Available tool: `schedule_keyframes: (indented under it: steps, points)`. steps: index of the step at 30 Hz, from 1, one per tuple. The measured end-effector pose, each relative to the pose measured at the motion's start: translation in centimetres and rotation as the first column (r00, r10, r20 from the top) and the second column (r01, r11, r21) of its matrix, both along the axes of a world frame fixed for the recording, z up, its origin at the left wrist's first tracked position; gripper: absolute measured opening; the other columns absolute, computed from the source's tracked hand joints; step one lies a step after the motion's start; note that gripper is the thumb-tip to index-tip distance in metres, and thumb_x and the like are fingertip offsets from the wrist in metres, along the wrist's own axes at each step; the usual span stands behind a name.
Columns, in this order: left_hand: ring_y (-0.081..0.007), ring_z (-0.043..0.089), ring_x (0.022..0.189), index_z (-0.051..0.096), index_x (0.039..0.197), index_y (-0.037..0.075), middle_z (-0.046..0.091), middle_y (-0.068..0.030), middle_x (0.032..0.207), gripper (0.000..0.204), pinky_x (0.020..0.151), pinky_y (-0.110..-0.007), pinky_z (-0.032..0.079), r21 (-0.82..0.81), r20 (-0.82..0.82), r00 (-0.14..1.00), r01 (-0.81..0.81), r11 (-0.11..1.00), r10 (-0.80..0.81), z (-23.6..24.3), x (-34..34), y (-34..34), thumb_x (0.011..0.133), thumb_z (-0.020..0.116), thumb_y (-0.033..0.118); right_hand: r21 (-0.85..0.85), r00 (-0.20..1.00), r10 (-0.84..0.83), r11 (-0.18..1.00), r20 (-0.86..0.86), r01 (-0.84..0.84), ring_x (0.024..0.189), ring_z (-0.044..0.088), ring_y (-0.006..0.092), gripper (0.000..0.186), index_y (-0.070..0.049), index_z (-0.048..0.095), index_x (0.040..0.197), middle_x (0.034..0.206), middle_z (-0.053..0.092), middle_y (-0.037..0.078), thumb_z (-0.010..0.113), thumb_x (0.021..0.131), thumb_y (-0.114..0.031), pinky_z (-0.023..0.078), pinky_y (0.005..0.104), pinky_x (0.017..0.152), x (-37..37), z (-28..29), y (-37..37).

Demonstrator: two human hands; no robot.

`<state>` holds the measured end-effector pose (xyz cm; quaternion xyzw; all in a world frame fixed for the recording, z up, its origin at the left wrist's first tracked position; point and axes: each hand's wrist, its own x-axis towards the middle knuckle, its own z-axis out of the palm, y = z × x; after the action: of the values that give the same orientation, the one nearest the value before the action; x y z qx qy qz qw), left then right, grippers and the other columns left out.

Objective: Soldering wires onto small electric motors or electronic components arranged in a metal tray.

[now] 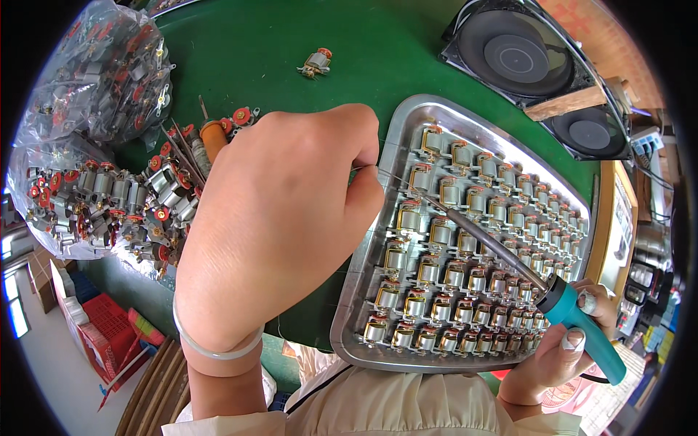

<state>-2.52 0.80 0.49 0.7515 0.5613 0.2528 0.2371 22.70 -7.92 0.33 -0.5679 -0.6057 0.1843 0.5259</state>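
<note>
My left hand (280,214), a pale bangle on its wrist, is closed in a pinch on a thin wire (390,175) above the tray's left side. My right hand (552,363), with white wrappings on its fingertips, grips a teal-handled soldering iron (589,338) at the lower right. The iron's tip and the wire's end meet at or just beside a small motor (419,176) in the upper-left part of the tray; exact contact is unclear. The metal tray (349,341) holds rows of several small silver motors with brass-coloured fittings.
A loose motor (316,64) lies on the green mat (247,36). Bags of motor parts (109,80) and tools with an orange handle (212,136) are at left, black fans (509,54) at upper right. A red basket (109,320) stands below the table's left edge.
</note>
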Motion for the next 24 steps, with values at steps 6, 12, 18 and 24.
schedule_keyframes:
  steps: [6,12,18,24]
  points:
    - [-0.0026,0.026,0.042,0.048,0.067,0.001,0.030,0.0015,0.044,0.006,0.039,-0.021,0.019,-0.028,0.087,0.994,-0.066,0.997,0.068,0.34,-0.12,0.13,0.066,0.052,-0.003,0.009,1.000,-0.017,1.000,-0.016,0.017,0.064,0.044,0.0181,0.045,-0.004,0.047,0.084,0.071,0.044,0.006,0.062,0.068,-0.044,0.037,0.0282,0.058,0.06,0.08,0.05]
    - [-0.0022,0.025,0.043,0.049,0.068,0.001,0.030,0.0022,0.045,0.006,0.039,-0.020,0.019,-0.065,0.099,0.991,-0.085,0.994,0.091,0.42,0.06,0.04,0.066,0.053,-0.003,0.039,0.999,-0.030,0.999,-0.014,0.030,0.064,0.044,0.0180,0.045,-0.004,0.046,0.084,0.070,0.044,0.006,0.058,0.070,-0.046,0.036,0.0286,0.059,0.24,0.25,0.02]
    - [-0.0045,0.025,0.039,0.047,0.066,0.001,0.031,-0.0001,0.042,0.007,0.038,-0.022,0.020,-0.009,0.020,1.000,-0.008,1.000,0.008,0.03,-0.08,0.08,0.065,0.053,-0.002,0.005,1.000,-0.022,1.000,-0.005,0.022,0.063,0.044,0.0180,0.046,-0.003,0.048,0.084,0.070,0.044,0.006,0.061,0.068,-0.044,0.036,0.0272,0.057,0.31,0.06,0.01]
    - [-0.0053,0.026,0.039,0.047,0.065,0.001,0.031,-0.0007,0.042,0.007,0.038,-0.023,0.020,-0.010,0.023,1.000,-0.009,1.000,0.009,0.03,0.00,0.16,0.064,0.053,-0.002,-0.022,0.999,-0.002,1.000,-0.036,0.001,0.063,0.044,0.0183,0.046,-0.003,0.048,0.084,0.070,0.044,0.006,0.062,0.068,-0.043,0.036,0.0266,0.057,0.19,0.00,0.00]
